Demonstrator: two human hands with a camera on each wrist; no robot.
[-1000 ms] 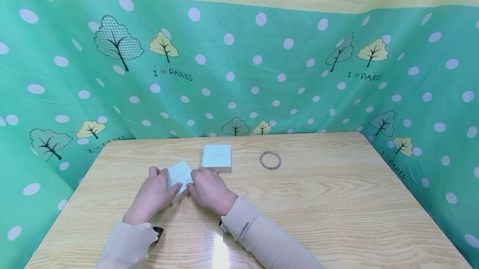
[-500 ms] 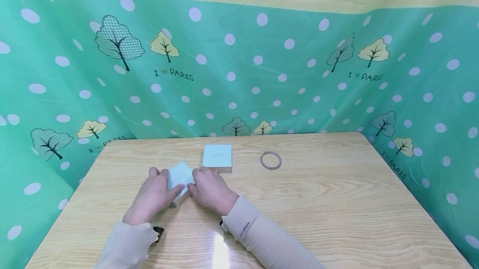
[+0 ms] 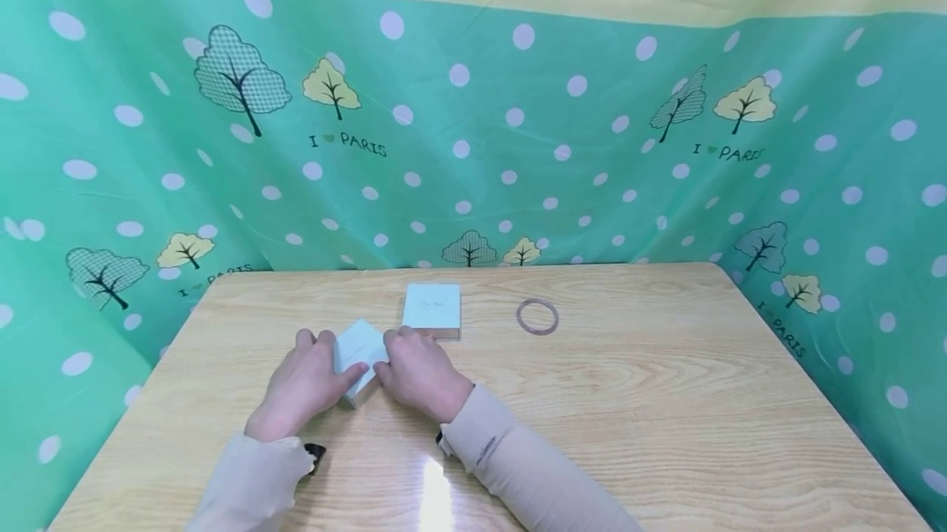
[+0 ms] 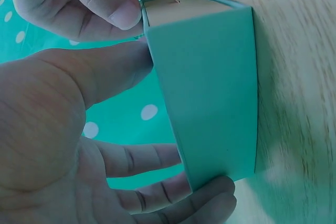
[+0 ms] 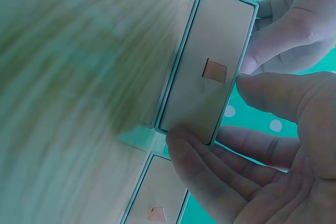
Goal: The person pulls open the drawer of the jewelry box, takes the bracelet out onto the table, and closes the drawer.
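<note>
A light blue drawer-style box (image 3: 358, 344) stands turned at an angle on the table, with small print on its top. My left hand (image 3: 299, 388) grips its left side, thumb over the top near the front edge and fingers round the far side. My right hand (image 3: 423, 372) holds the opposite side, its thumb at the top edge and a fingertip over the end of the beige drawer front (image 5: 191, 98). From that drawer front sticks a small pinkish pull tab (image 5: 214, 71). The drawer sits inside its sleeve.
A second light blue box (image 3: 432, 302) lies just behind the right hand, also with a pull tab (image 5: 157, 214). Right of it lies a purplish bangle (image 3: 539, 332). The wooden table (image 3: 629, 417) ends at a green dotted curtain (image 3: 481, 129).
The held box has turned and shifted very slightly toward the right, both hands keeping their hold. The second box and the bangle stay where they were; the head view has shifted a little.
</note>
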